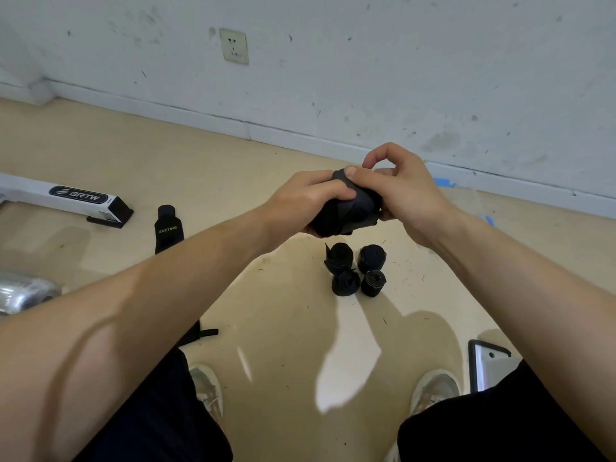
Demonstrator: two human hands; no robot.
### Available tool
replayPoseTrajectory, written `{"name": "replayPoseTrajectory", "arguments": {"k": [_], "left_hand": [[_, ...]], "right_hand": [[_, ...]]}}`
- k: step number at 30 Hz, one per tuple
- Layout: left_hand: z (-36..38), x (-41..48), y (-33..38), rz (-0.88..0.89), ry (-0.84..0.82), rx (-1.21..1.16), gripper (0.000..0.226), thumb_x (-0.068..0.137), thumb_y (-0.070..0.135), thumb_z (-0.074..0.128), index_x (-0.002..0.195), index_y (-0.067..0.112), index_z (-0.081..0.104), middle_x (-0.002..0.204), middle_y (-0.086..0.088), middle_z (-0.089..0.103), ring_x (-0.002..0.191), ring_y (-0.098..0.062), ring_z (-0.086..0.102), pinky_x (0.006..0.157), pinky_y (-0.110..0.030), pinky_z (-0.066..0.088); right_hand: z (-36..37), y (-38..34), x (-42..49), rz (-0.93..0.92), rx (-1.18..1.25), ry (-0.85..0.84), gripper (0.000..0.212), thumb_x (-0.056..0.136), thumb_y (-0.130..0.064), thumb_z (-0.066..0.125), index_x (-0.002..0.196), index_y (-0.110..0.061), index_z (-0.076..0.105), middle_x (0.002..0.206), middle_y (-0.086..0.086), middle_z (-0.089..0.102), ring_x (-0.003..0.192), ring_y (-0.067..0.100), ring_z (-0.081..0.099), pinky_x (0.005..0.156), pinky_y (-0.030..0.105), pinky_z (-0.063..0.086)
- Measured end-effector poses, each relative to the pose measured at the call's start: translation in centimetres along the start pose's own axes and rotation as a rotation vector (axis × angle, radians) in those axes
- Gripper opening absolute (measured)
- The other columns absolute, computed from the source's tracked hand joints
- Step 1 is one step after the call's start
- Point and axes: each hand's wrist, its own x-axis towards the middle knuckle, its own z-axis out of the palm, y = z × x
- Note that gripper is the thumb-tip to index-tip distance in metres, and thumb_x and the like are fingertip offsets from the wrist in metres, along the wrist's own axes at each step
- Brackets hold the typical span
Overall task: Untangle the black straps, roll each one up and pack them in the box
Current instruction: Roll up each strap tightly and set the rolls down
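Resting on the floor (283, 311), four finished rolls (343, 258) huddle together, probably so they can be gathered in one go. Above and just beyond those rolls, the left hand (306, 195) is clenched around a fifth strap roll (346, 211) to keep it wound tight, while the right hand (403, 191) pinches its loose end, thumb on top. Farther left of the rolls lie one loose strap (168, 230) and the white box (60, 196).

Straps (355, 273): matt black cloth. Floor (283, 328): smooth, glossy, reflections seen. Wall (400, 61): matt, scuffed.
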Motion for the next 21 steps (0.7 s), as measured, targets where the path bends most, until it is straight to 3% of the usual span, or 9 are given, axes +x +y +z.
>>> {"name": "replayPoseTrajectory", "arguments": {"k": [3,6,10,13,15,18,21], "left_hand": [[0.4,-0.2,-0.3,0.016,0.014,0.01,0.02,0.103,0.027,0.058,0.105,0.011,0.07,0.093,-0.009,0.074,0.079,-0.025,0.074,0.061,-0.028,0.052],[0.6,-0.2,-0.7,0.009,0.073,0.028,0.039,0.106,0.04,0.052,0.106,0.006,0.071,0.093,-0.011,0.075,0.079,-0.024,0.073,0.062,-0.029,0.052],[0.7,-0.2,-0.9,-0.055,0.153,0.0,0.028,0.105,0.03,0.053,0.101,0.013,0.074,0.095,-0.013,0.073,0.085,-0.033,0.072,0.068,-0.036,0.051],[0.8,-0.3,-0.3,-0.177,0.251,-0.143,0.021,0.102,0.029,0.056,0.099,0.013,0.069,0.095,-0.014,0.071,0.074,-0.032,0.073,0.064,-0.035,0.052],[0.7,-0.3,0.0,-0.219,0.282,-0.216,0.018,0.101,0.03,0.056,0.097,0.016,0.067,0.087,-0.007,0.07,0.064,-0.025,0.069,0.056,-0.029,0.047],[0.2,-0.7,0.2,-0.258,0.306,-0.289,0.018,0.1,0.03,0.057,0.095,0.016,0.067,0.08,-0.005,0.069,0.06,-0.024,0.065,0.053,-0.027,0.043],[0.1,-1.1,0.2,-0.272,0.275,-0.27,0.019,0.101,0.029,0.054,0.095,0.014,0.065,0.082,-0.008,0.066,0.063,-0.027,0.064,0.051,-0.027,0.042]], "right_hand": [[0.5,0.1,-0.1,0.061,0.028,0.017,0.028,0.086,-0.035,0.078,0.084,-0.022,0.054,0.061,-0.002,0.063,0.056,0.021,0.052,0.055,0.033,0.039],[1.0,0.0,-0.2,0.113,-0.029,0.05,0.03,0.085,-0.038,0.078,0.08,-0.022,0.053,0.058,-0.004,0.059,0.049,0.014,0.048,0.045,0.023,0.034],[1.4,0.0,-0.5,0.104,-0.063,0.059,0.033,0.088,-0.045,0.074,0.077,-0.021,0.053,0.058,-0.009,0.055,0.044,0.007,0.044,0.044,0.021,0.034],[0.5,-0.5,-0.7,0.033,0.0,-0.039,0.029,0.092,-0.052,0.067,0.091,-0.023,0.064,0.077,-0.016,0.062,0.066,0.005,0.056,0.07,0.029,0.052],[-0.4,-0.5,-1.1,0.021,0.024,-0.243,0.043,0.078,-0.056,0.073,0.116,-0.039,0.064,0.111,-0.015,0.063,0.094,0.007,0.067,0.088,0.034,0.057],[-0.6,0.1,-2.0,0.004,-0.071,-0.414,0.073,0.07,-0.038,0.085,0.134,-0.05,0.053,0.134,-0.009,0.055,0.105,0.015,0.071,0.09,0.037,0.06],[0.1,0.7,-2.3,-0.022,-0.011,-0.347,0.057,0.081,-0.019,0.085,0.13,-0.036,0.061,0.131,0.001,0.059,0.107,0.022,0.071,0.087,0.044,0.062]]}}
